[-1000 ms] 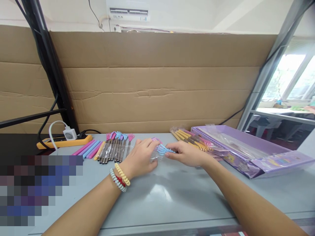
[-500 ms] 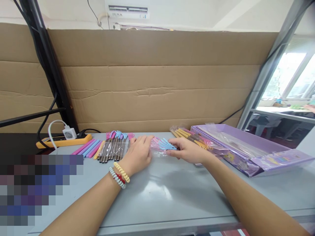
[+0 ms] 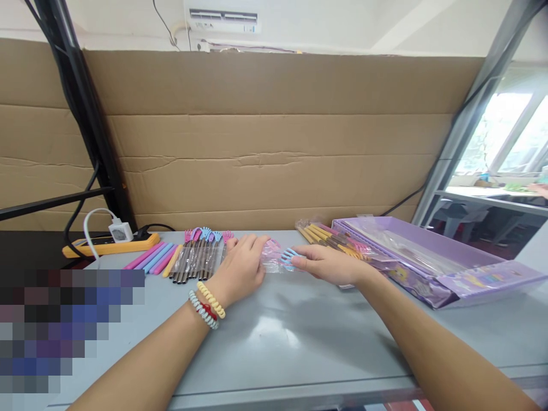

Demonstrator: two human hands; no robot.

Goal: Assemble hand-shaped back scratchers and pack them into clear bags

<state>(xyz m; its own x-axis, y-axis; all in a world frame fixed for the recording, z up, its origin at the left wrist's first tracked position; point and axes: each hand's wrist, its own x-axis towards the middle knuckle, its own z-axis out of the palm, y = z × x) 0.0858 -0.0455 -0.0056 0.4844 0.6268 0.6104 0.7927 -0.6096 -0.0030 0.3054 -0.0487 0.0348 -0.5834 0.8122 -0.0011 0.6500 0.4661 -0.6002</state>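
My right hand (image 3: 329, 264) pinches a light blue hand-shaped back scratcher head (image 3: 290, 258) between thumb and fingers, just right of my left hand. My left hand (image 3: 244, 262) is curled with its fingertips on a clear plastic bag (image 3: 271, 264) showing a pink back scratcher head inside. Its palm side is hidden. Left of it lies a row of back scratchers (image 3: 201, 260) with dark metal shafts in clear sleeves and pink, purple and blue heads. Beside that row are several coloured handle tubes (image 3: 160, 258) in pink, blue, purple and yellow.
A purple open box (image 3: 411, 279) with clear plastic stands at the right. Wrapped yellow-brown sticks (image 3: 327, 237) lie against it. An orange power strip (image 3: 141, 245) with a white plug (image 3: 121, 231) sits at the left rear. A cardboard panel (image 3: 274, 171) stands behind the table.
The blue back scratcher head has turned and shows less length beyond my right fingers. My right hand has shifted slightly; my left hand has stayed nearly still.
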